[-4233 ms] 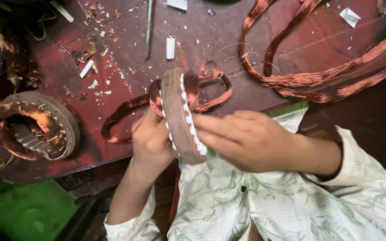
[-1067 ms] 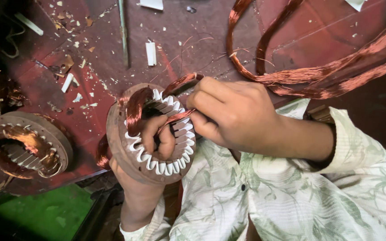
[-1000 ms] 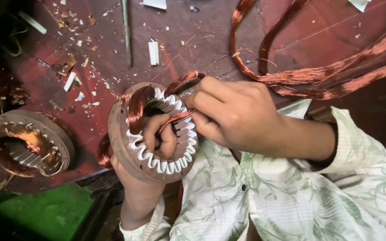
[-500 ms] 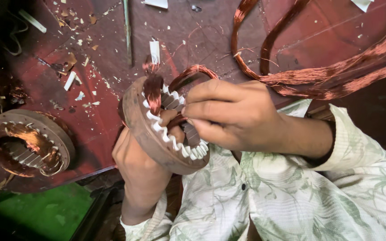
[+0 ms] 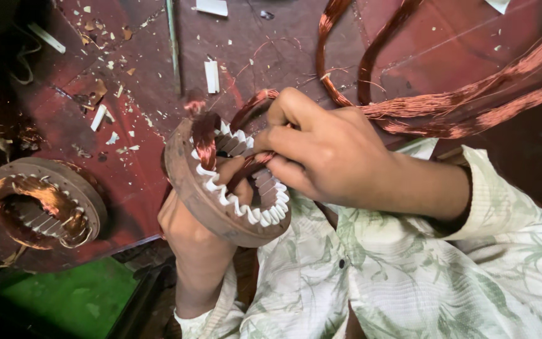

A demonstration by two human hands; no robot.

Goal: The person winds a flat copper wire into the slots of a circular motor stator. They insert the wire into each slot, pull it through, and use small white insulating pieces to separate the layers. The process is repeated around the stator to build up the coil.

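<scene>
Now left hand (image 5: 192, 229) gripping stator ring (image 5: 221, 188), right hand (image 5: 321, 150) fingers pinching copper coil (image 5: 255, 107)

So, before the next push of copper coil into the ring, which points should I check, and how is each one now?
1. Left hand supports the stator ring from below: ok.
2. Right hand grips the copper coil at the ring: ok.
3. White slot liners stand in the near slots: ok.
4. Coil strands fully inside one slot: cannot tell, fingers hide it.
5. Loose wire bundle lies apart on the bench: ok.
</scene>
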